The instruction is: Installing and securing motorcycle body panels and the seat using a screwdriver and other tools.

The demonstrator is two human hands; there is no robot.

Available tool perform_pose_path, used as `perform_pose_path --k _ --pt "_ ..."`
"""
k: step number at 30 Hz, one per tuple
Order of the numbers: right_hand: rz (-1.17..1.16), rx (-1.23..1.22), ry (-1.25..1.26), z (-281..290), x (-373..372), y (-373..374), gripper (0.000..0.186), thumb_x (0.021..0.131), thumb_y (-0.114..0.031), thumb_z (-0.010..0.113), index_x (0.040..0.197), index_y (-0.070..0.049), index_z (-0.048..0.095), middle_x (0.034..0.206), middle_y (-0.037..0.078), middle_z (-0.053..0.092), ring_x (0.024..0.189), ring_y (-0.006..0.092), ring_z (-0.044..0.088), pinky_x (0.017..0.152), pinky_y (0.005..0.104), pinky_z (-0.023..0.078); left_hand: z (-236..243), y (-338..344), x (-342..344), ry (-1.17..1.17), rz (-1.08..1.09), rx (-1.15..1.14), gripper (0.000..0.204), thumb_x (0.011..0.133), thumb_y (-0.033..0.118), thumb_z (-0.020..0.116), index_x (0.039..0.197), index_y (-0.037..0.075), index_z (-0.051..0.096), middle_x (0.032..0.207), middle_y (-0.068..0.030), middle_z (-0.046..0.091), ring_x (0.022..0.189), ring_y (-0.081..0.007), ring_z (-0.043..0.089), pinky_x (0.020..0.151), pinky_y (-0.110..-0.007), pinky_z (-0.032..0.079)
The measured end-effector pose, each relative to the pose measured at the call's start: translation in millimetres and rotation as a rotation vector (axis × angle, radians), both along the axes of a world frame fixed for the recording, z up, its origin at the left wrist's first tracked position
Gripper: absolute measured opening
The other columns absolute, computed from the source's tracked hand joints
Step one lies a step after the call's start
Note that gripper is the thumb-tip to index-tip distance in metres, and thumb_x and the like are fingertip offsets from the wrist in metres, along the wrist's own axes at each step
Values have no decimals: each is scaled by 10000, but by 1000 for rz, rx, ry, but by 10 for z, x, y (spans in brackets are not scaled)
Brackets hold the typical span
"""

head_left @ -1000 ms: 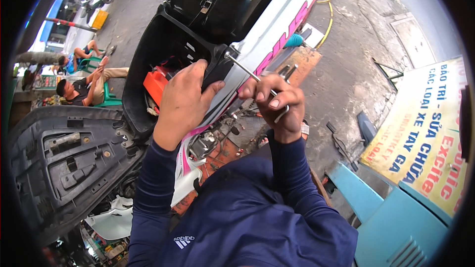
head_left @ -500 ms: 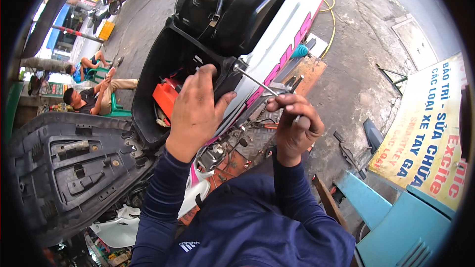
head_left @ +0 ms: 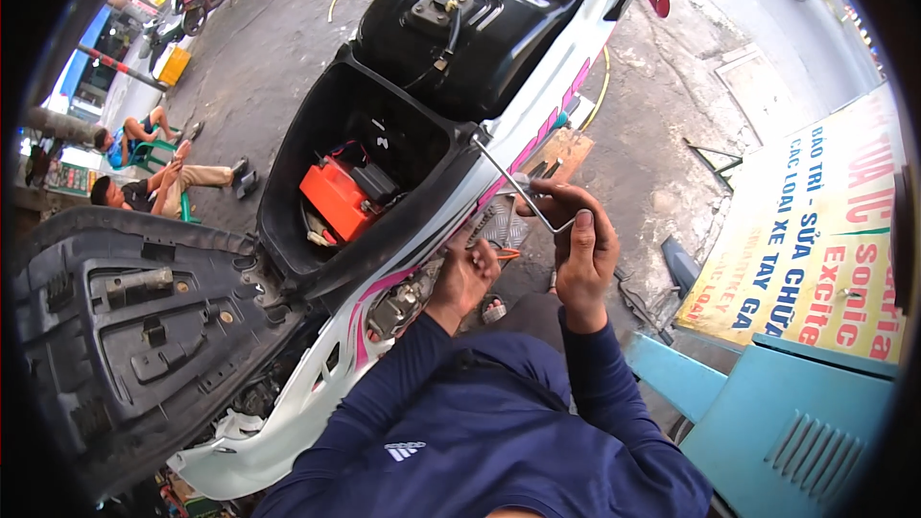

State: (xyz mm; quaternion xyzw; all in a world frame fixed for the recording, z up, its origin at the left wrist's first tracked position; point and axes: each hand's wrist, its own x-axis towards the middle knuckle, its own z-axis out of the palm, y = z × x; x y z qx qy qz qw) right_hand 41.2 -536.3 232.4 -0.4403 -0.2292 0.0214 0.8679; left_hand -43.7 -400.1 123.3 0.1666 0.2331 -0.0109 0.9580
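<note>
My right hand (head_left: 583,254) grips a thin, bent metal wrench (head_left: 513,182), thumb pressed along its cranked end. The far tip of the wrench meets the scooter's white and pink side panel (head_left: 451,190), by the front right corner of the black storage box (head_left: 305,125). Below that panel, my left hand (head_left: 462,283) hangs with its fingers curled in; whatever they may hold is hidden. An orange-red block (head_left: 336,200), dark parts beside it, sits inside the storage box. The black fuel tank (head_left: 480,24) lies beyond the box.
The scooter's seat (head_left: 153,326) is tipped open at left, underside up. A blue metal cabinet (head_left: 767,432) and a printed sign (head_left: 806,240) stand at right. Two people (head_left: 144,187) sit on green chairs at far left. A wooden board (head_left: 568,152) is beside the scooter.
My left hand has come off the box rim and drawn back below the side panel, fingers curling. My right hand's grip has shifted on the wrench, whose bent end now shows. The view has shifted.
</note>
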Motion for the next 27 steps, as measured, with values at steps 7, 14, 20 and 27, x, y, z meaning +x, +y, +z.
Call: perform_pose_path --k 7,14,20,27 --pt "68 -469 232 448 91 -149 245 993 -45 436 1148 79 579 1083 154 665 966 220 670 864 328 525 -83 -73 159 -380 358 -221 625 684 623 752 818 107 426 774 16 313 705 -127 310 653 -286 293" --pt "-210 -1420 -873 891 266 -10 212 814 -28 686 1025 -31 693 782 134 616 675 307 605 615 355 480 261 -201 170 -246 572 -289 651 687 693 704 903 117 491 778 24 395 716 -115 385 651 -278 339" --pt "-294 -1574 -1265 1029 342 35 115 826 -115 668 918 -59 709 744 76 621 725 272 594 624 377 474 390 -296 315 -79 735 -256 545 766 646 681 842 162 441 622 69 367 533 -85 408 502 -242 342" --pt "-183 -1593 -1007 1055 587 -16 131 858 -158 651 877 -48 721 764 102 610 778 296 591 711 388 459 255 -279 253 -91 636 -170 578 741 695 664 893 162 501 651 55 409 580 -87 438 530 -255 364"
